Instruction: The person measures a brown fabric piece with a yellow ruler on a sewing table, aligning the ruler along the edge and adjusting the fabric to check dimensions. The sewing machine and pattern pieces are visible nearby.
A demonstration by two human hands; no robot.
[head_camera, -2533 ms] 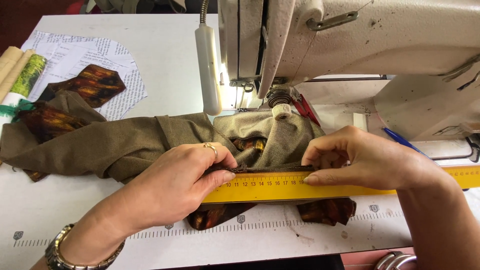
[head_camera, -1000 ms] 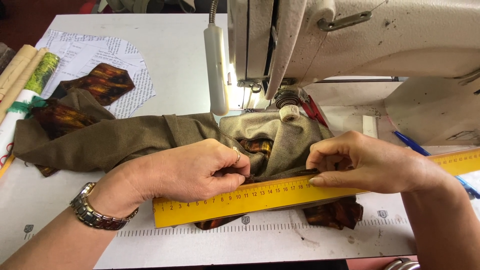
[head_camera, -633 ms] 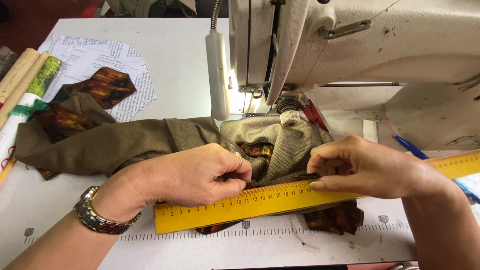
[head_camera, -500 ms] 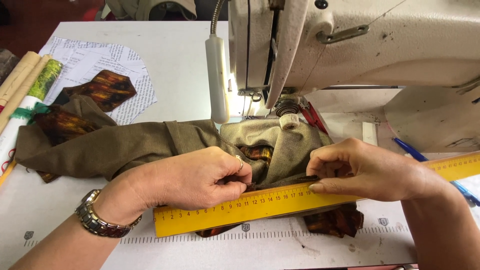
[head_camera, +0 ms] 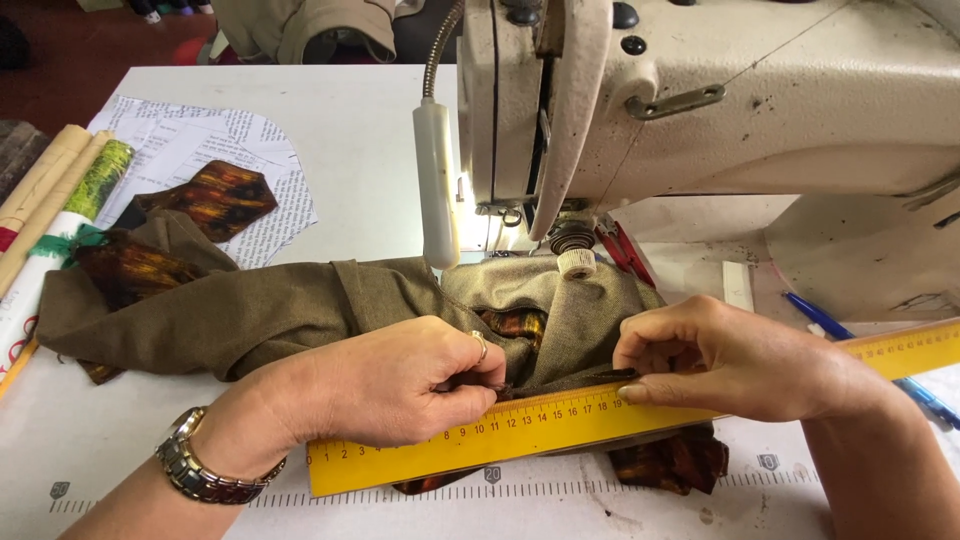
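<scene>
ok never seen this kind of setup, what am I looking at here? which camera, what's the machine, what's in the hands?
One view only: a camera on the person's head, looking down at their own bare hands. The big cream machine is an industrial sewing machine on a white table. Olive-brown fabric with a dark patterned lining lies under its needle area. The left hand, wearing a ring and a wristwatch, pinches the fabric edge. The right hand presses a yellow ruler flat against that edge. At the left: printed paper, a patterned fabric piece and rolls. A blue pen lies at the right.

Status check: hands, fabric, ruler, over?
Left hand pinching olive fabric at yellow ruler. Right hand pressing ruler down. Sewing machine head directly behind.
</scene>
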